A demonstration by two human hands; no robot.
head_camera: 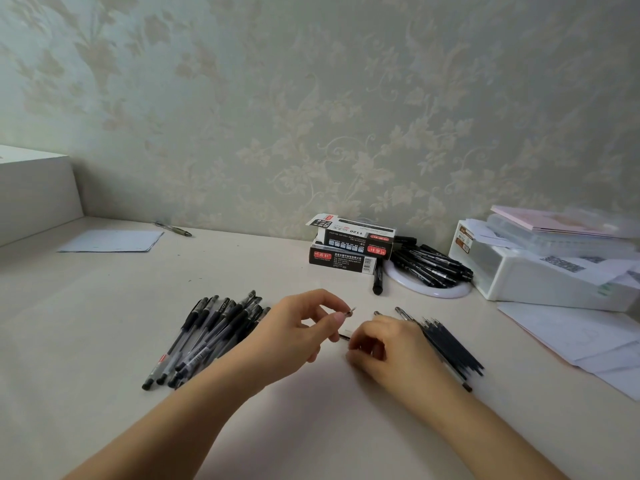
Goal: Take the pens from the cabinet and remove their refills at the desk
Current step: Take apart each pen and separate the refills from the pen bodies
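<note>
The left hand (304, 327) pinched a pen tip (349, 311); the right hand (384, 344) curled round its barrel; extracted refills (453, 344) lay at three o'clock; many capped gel pens (211, 334) waited at nine o'clock on the desk (104, 341); roughly midway, I judged.

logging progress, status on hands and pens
Left hand pinches small pen tip piece; right hand grips thin refill. Black capped gel pens piled left, dark loose refills piled right. Nothing in the way.

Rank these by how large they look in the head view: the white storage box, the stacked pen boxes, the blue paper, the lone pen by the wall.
1. white storage box
2. blue paper and stacked pen boxes: look alike, unsure
3. lone pen
</note>
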